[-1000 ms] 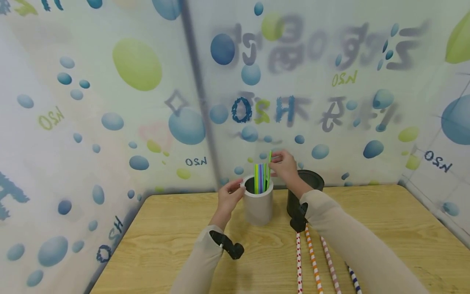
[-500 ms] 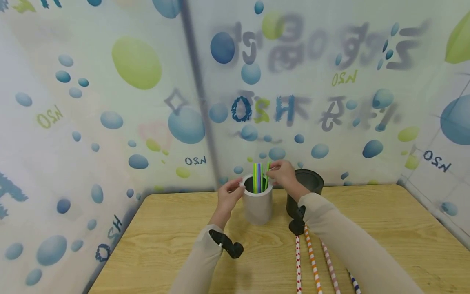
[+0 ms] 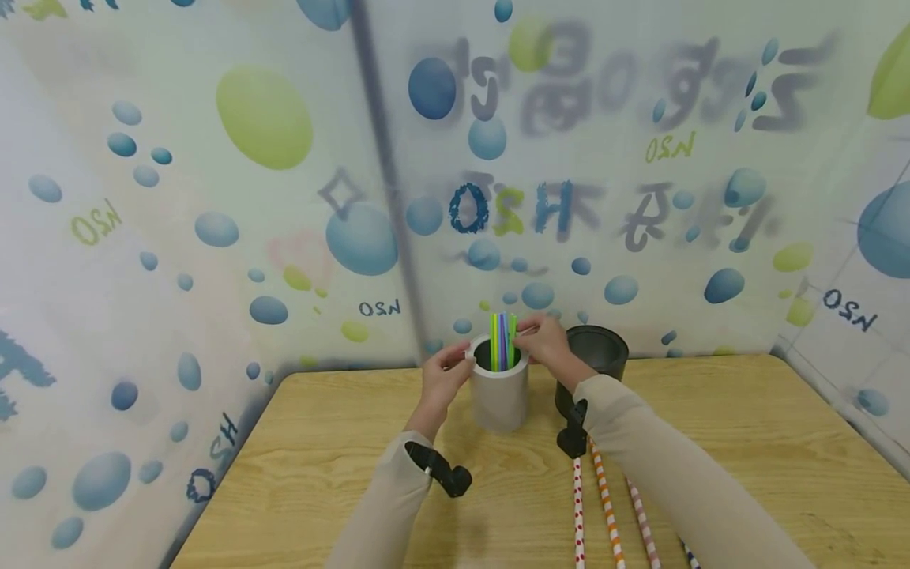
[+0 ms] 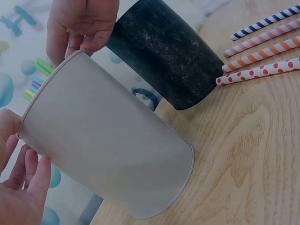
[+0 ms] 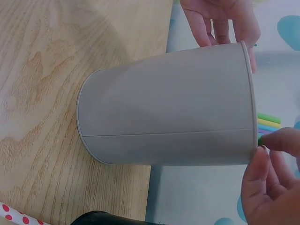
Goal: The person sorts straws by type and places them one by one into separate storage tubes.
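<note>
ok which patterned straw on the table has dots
The red-dotted white straw, leftmost in the head view; the orange straw, pink straw and blue straw are striped.

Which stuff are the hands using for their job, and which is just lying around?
Part of the job:
left hand, holding the bin's rim
right hand, pinching a green straw
light grey bin
colourful straws inside

Probably just lying around:
black bin
red-dotted straw
striped straws
</note>
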Demonstrator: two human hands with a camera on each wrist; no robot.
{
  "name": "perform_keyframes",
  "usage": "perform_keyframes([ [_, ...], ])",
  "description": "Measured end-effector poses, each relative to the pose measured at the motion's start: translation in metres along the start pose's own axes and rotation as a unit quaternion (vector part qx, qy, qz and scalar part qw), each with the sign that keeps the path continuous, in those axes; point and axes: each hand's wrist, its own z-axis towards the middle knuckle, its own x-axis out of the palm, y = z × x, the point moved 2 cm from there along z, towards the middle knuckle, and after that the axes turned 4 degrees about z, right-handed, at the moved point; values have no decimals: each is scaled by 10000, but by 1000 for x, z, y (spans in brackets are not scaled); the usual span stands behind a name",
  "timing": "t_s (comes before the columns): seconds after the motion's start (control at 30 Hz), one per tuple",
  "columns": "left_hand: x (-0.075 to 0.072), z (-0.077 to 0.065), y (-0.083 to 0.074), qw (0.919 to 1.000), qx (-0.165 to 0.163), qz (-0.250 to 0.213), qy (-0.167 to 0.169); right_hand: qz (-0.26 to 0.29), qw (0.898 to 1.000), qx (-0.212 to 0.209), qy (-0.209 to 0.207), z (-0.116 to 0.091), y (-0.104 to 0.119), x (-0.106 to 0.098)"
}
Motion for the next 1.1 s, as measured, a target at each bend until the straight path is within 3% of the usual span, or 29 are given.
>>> perform_keyframes([
  [0.23,-1,1,-4,9996,-192,7,206,304,9992,147,228,-3,3,-9],
  [0.4,-6,3,-7,9987,-240,74,436,473,9972,-1,579,-9,4,-23],
  [0.6,-18,4,-15,9990,-31,259,360,340,9900,-582,1239,-27,7,-47],
  [0.77,-20,-1,-34,9988,291,314,236,271,9854,-808,1476,-42,5,-71],
  [0.93,-4,-8,-59,9969,581,327,422,73,9873,-701,1424,-51,-1,-92],
  [1.1,28,-21,-80,9911,867,241,985,3,9867,-738,1445,-61,-6,-112],
])
